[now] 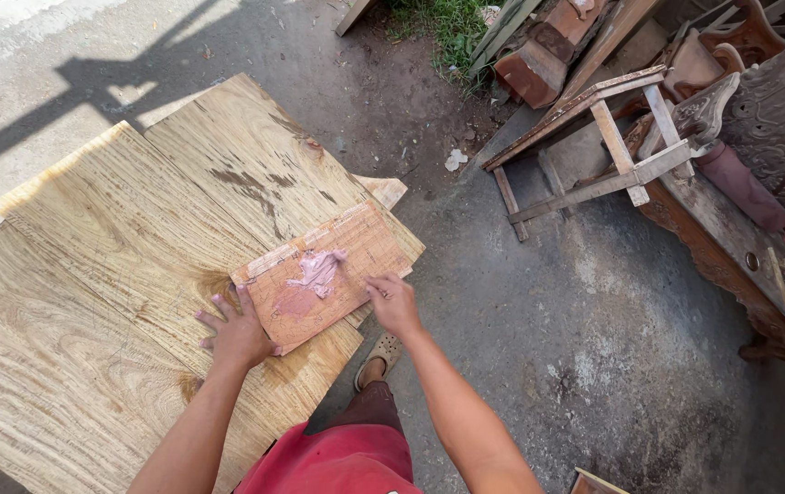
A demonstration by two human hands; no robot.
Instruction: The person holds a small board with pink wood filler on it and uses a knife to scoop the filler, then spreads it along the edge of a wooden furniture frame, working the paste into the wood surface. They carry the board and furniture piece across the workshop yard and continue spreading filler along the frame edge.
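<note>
Outdoors on grey concrete, big pale plywood sheets [91, 274] with swirling grain lie flat. On them rests a small reddish board [324, 273], long axis running 8 to 2 o'clock, smeared with pinkish putty [317, 271]. The left hand [237, 331], fingers spread flat, presses its 8 o'clock corner; the right hand [394, 302], fingers curled together, rests on its 4 o'clock edge, holding nothing visible. A wooden stool frame [607, 146] lies toward 2 o'clock.

1. An outdoor woodworking yard: big plywood sheets [109, 302] lie on the concrete ground [539, 348].
2. A bare wooden stool frame [594, 146] and carved furniture parts [777, 119] are stacked alongside.
3. Grass [447, 23] edges what looks like scrap timber.
</note>
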